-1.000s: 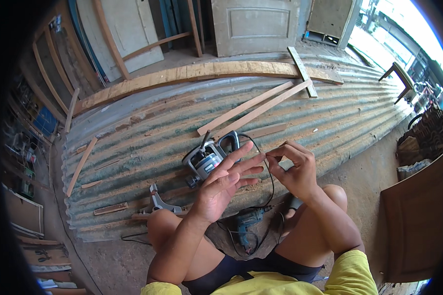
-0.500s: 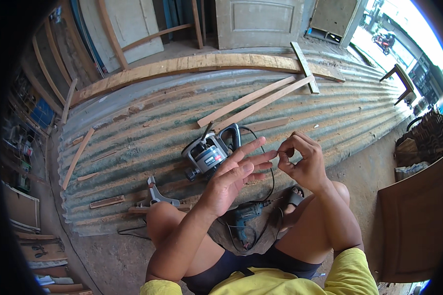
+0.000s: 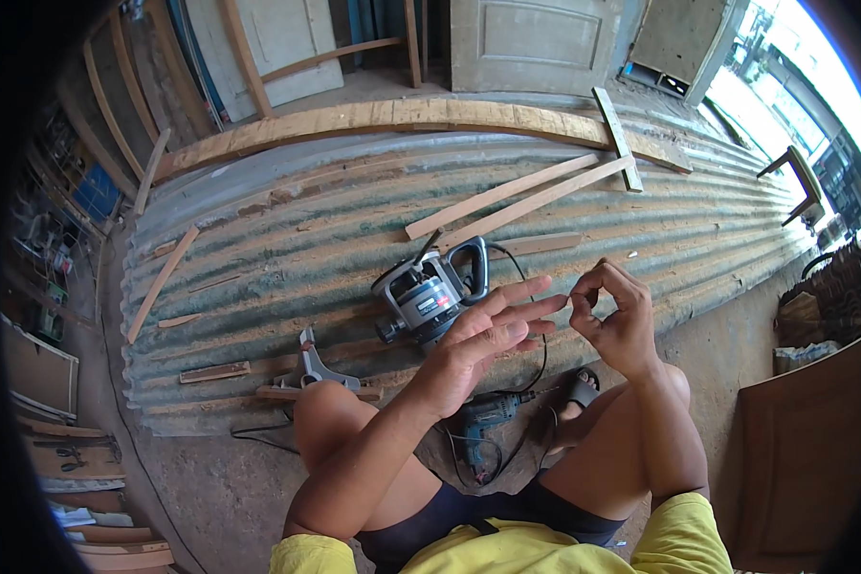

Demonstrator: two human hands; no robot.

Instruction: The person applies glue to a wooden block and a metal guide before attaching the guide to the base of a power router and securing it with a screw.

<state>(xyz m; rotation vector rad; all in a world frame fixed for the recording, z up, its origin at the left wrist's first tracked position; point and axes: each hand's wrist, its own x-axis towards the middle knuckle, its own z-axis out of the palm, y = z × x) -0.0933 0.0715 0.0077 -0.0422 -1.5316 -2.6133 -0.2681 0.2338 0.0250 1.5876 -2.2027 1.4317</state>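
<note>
My left hand (image 3: 471, 356) is held up over the work area with its fingers stretched apart and nothing in it. Close to its fingertips, my right hand (image 3: 622, 323) pinches thumb and forefinger together at the end of one left finger. Whatever sits in that pinch, if anything, is too small to make out. Just beyond the left hand a grey and black router (image 3: 425, 300) lies on the corrugated sheet (image 3: 306, 249). Below both hands, between my legs, a teal corded power drill (image 3: 483, 413) rests on the ground.
Wooden strips (image 3: 502, 198) lie ahead on the sheet, near a long plank (image 3: 373, 119) with a crosspiece (image 3: 618, 139). A grey metal bracket-like part (image 3: 321, 367) is by my left knee. A brown panel (image 3: 808, 450) stands at right. Black cords (image 3: 545, 354) run near the tools.
The head view has turned slightly, so the scene sits further right in the picture. Both hands keep nearly the same pose, with the right still pinching at the left fingertip.
</note>
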